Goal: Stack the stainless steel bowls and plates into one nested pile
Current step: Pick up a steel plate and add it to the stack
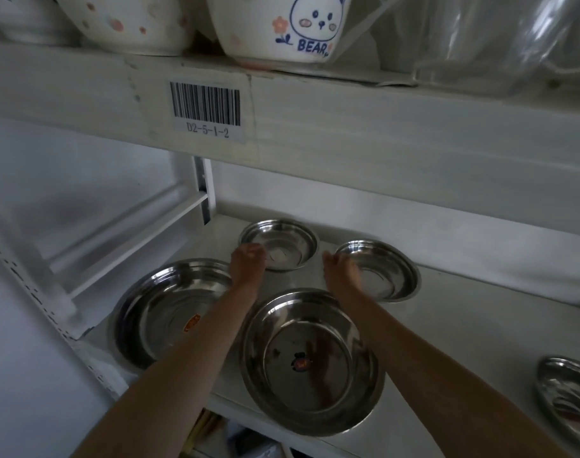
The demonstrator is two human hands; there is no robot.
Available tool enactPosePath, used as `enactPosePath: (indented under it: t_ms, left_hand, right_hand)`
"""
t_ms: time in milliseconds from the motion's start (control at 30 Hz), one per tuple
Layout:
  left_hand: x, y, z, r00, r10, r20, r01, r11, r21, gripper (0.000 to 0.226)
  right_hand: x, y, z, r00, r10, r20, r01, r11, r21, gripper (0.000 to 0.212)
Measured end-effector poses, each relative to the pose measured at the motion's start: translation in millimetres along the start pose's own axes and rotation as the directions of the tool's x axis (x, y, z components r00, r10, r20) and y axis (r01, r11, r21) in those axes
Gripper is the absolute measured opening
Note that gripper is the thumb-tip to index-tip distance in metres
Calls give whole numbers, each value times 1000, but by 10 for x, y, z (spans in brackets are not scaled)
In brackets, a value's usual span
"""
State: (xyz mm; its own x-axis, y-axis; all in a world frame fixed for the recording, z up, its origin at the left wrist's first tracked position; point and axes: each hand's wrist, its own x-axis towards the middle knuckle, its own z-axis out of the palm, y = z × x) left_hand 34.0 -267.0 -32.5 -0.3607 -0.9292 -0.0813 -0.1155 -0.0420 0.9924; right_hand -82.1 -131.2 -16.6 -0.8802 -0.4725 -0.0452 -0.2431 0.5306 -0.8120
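Note:
Several stainless steel dishes lie apart on a white shelf (pixel 447 325). A small bowl (pixel 288 239) sits at the back, and my left hand (pixel 247 259) grips its near left rim. A second small bowl (pixel 387 276) sits back right, with my right hand (pixel 340 264) on its left rim. A wide plate (pixel 163 309) lies front left, partly under my left forearm. Another wide plate (pixel 308 361) sits front centre, overhanging the shelf edge. A further steel dish (pixel 569 395) is cut off at the right edge.
The shelf above (pixel 348 127) hangs low over the dishes and carries a barcode label (pixel 206 109), ceramic bowls (pixel 275 28) and clear plastic containers (pixel 496 38). A white metal upright and rails (pixel 202 190) stand at the back left. Dark items show below the shelf.

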Motion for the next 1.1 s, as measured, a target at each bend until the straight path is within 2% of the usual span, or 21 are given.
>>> enactPosePath:
  t_ms: [100,133,200,300,433,567,767,900,1100]
  left_hand:
    - [211,20,4,997,33,-69,-21,984,175,22]
    - [248,57,-11,994,50,-96,-29,977,211,24]
    - [378,67,-47,991,52,-120,-20,967,254,26]
    - [647,-25,-115,989,48,-138,-8,962,272,30]
    - [898,-123,-163,989,23,-148,23,953,302,45]
    - [1034,-145,-142,993,-10,-119,47,948,314,56]
    - [1240,-114,-69,998,-52,-43,66,900,431,54]
    - [1390,-137,-28,994,-104,-16,100,893,439,60]
    - [1500,-235,12,977,-212,-5,201,921,332,68]
  right_hand:
    - [181,-42,132,995,73,65,-70,997,-43,33]
    - [247,-44,169,993,91,76,-89,996,-27,37]
    - [369,-18,245,986,126,112,-120,991,-53,48]
    - [550,52,370,974,145,174,-125,985,-119,42]
    - [764,131,559,959,179,217,-182,983,-6,41]
    - [795,89,648,932,269,244,-303,946,116,37]
    - [958,155,736,932,258,253,-302,940,156,36]
    - [1042,173,827,923,280,263,-332,927,177,39]
    - [1094,223,903,894,336,298,-414,874,255,38]
